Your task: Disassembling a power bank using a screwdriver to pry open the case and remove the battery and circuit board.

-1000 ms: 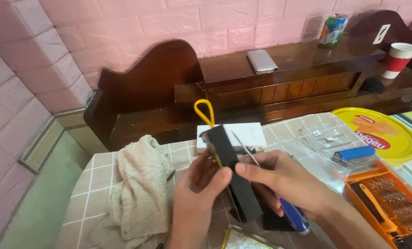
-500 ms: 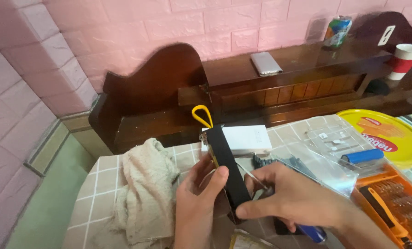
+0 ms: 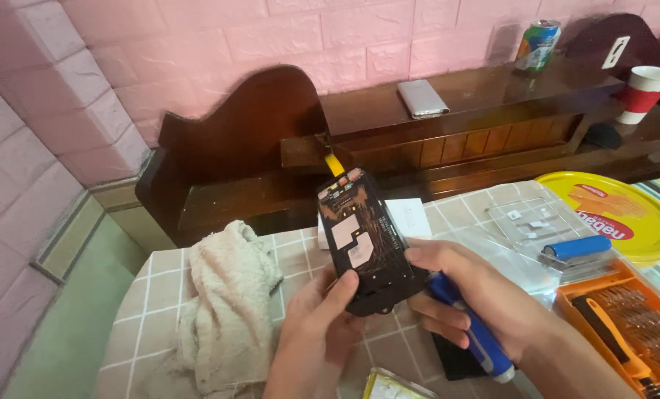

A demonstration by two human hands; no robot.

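Pink brick wall behind, dark wood headboard shelf (image 3: 492, 96) below it, tiled table (image 3: 160, 281) in front. Head view: left hand (image 3: 319, 336) has its grip clamped on the lower edge of an opened phone (image 3: 367, 247), held upright above the table, circuit side up. Right hand (image 3: 470, 295) steadies the phone's right edge, grip closed on a blue screwdriver (image 3: 474, 336). Cloth (image 3: 226, 303) lies left, orange bit case (image 3: 626, 325) right, yellow tray (image 3: 618, 214) beyond.
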